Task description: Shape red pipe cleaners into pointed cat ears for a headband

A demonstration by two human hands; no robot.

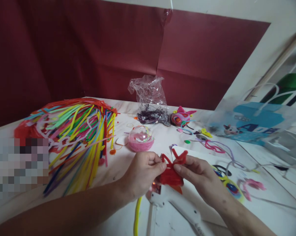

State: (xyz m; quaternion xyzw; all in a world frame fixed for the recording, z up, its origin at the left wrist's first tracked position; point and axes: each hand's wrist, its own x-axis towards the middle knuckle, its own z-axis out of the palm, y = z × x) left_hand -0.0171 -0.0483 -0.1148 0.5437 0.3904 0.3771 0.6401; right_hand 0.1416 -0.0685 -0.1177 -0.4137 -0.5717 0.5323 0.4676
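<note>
Presently, the left hand (141, 173) and the right hand (200, 173) both pinch the red fuzzy pipe-cleaner piece (171, 177); its body seems formed, its upper strands (179, 159) apparently unfinished.

Craft workspace, probably: heaped pipe cleaners (83, 126)

Probably “AD…” on the blue-printed bag (257, 114)

a fuzzy red pipe-cleaner piece (171, 177) is held between the left hand (142, 174) and right hand (198, 170), dense body low, bent strands rising above, one v-shaped.
</note>
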